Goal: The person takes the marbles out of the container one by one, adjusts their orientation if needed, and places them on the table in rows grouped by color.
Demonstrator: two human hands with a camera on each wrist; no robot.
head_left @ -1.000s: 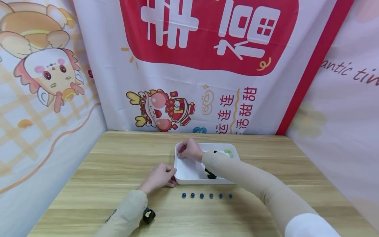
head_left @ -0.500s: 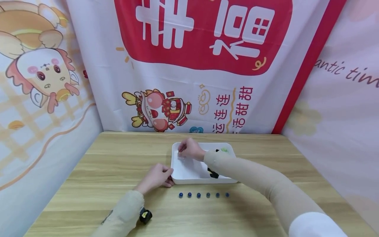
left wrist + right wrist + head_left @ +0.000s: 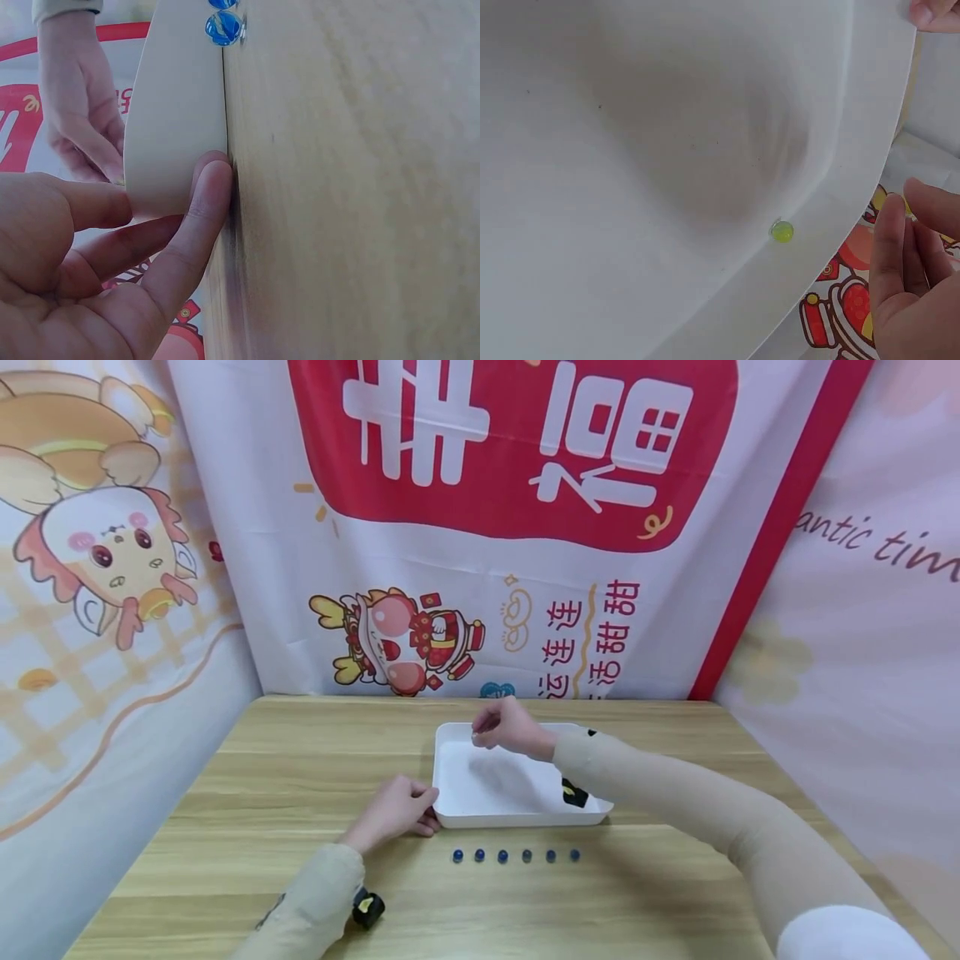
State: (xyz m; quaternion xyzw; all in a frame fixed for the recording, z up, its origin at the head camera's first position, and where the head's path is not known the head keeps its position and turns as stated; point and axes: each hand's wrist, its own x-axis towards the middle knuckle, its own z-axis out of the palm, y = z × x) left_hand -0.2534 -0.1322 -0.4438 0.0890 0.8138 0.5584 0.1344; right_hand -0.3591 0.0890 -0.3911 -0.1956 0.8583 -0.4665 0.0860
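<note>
In the head view my left hand (image 3: 397, 814) holds the near-left corner of the white tray (image 3: 438, 768). The left wrist view has the fingers (image 3: 214, 180) and thumb on either side of the tray wall. My right hand (image 3: 512, 727) is raised over the tray's far side, thumb and forefinger tips close together. Whether something small is between them cannot be made out. A green glass marble (image 3: 782, 230) lies inside the tray against its wall, apart from this hand in the right wrist view. The right forearm covers the tray's far-right part.
Several blue glass marbles (image 3: 502, 857) form a row on the wooden table (image 3: 322, 752) in front of the tray. Printed cloth (image 3: 390, 543) hangs behind the table and along both sides. Black wrist cameras (image 3: 368, 908) sit on both sleeves.
My right hand has lifted from the tray's far-left corner and moved to the right. Green marbles seen earlier at the far right are now behind the forearm. The left hand keeps its hold.
</note>
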